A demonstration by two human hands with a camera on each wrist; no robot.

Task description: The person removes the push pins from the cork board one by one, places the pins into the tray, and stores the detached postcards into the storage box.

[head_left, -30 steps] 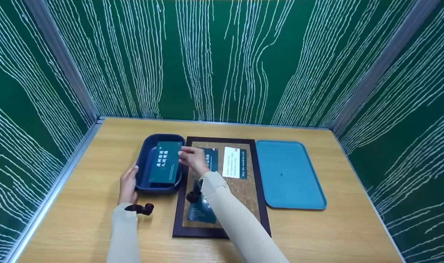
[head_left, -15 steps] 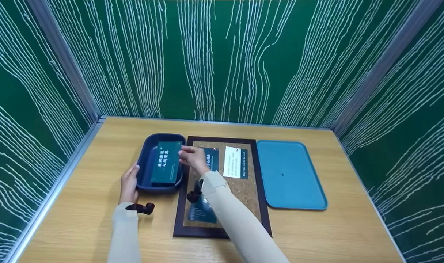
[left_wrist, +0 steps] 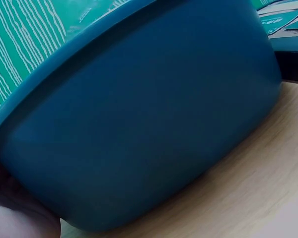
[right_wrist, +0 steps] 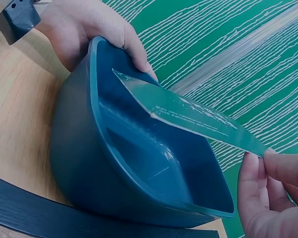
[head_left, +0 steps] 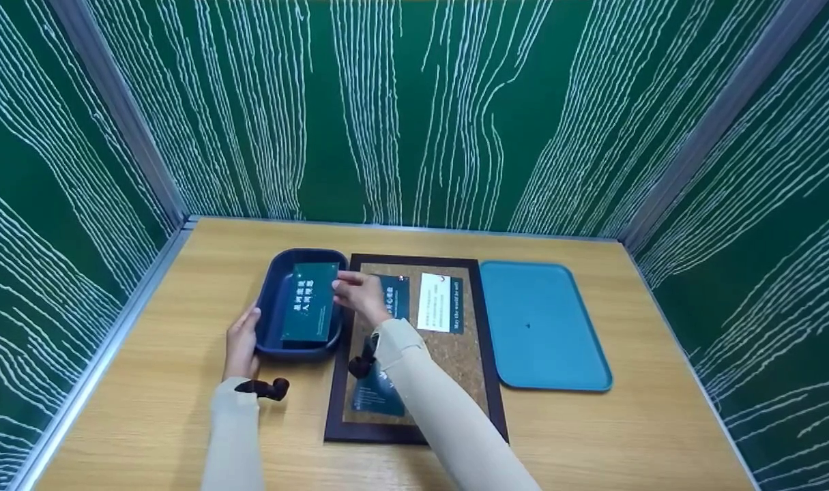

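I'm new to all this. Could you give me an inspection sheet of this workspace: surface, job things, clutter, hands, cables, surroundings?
Surface: pale wooden table.
Job things: green card over the mouth of a blue bin; beside the bin, a framed cork board bearing more cards.
Clutter: light blue tray, just right of the board; neither hand touches it.
Hands: left hand holds the bin's side; right hand pinches the card's edge.
Cables: nothing seen.
Surroundings: green walls with white wavy lines, metal corner posts.

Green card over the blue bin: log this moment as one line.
right hand: pinches green card over blue bin | left hand: holds bin's side | corkboard: other cards on it | tray: right of corkboard
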